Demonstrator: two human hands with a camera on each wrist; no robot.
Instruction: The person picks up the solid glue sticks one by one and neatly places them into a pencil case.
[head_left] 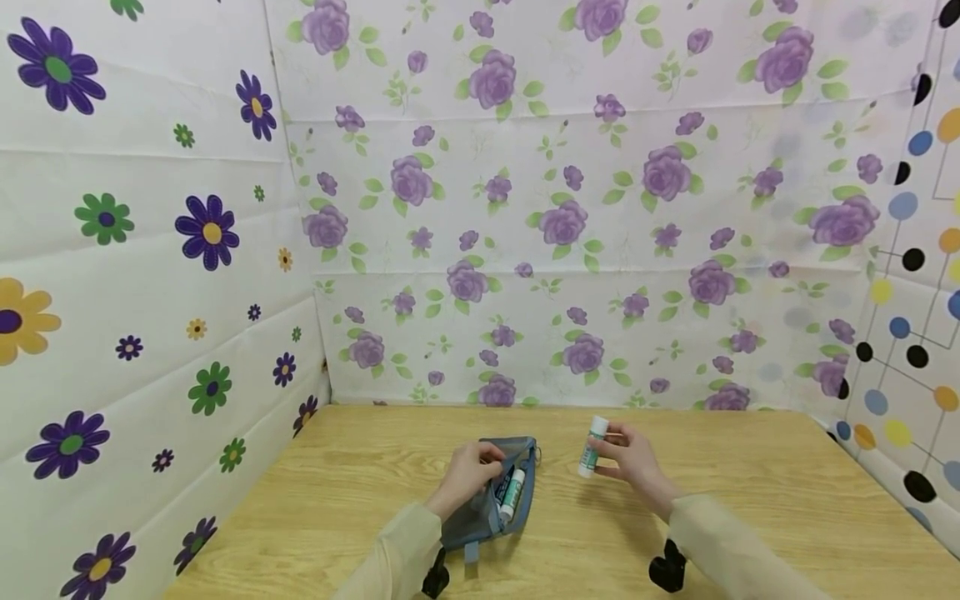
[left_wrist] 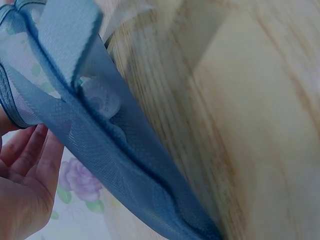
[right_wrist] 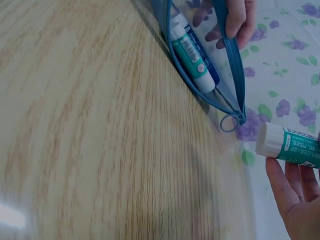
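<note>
A blue mesh zip pouch [head_left: 471,515] stands unzipped on the wooden table. My left hand [head_left: 471,473] grips the pouch's far-left edge, thumb and fingers on either side of the rim in the right wrist view. Inside lie a white-and-green glue stick [right_wrist: 191,56] and, alongside it, a dark blue tube [right_wrist: 202,50]. To the right of the pouch, above the table, my right hand [head_left: 633,462] holds a second white-and-green glue stick [head_left: 593,447] between thumb and fingers, tilted with its white end up. The pouch's mesh partly veils the left fingers.
The wooden table [head_left: 360,467] runs back to a wall hung with purple-rose cloth [head_left: 465,208]. Flower-print cloth [head_left: 150,283] hangs at the left, dotted cloth [head_left: 900,375] at the right. A metal ring [right_wrist: 229,123] hangs from the pouch's zip end.
</note>
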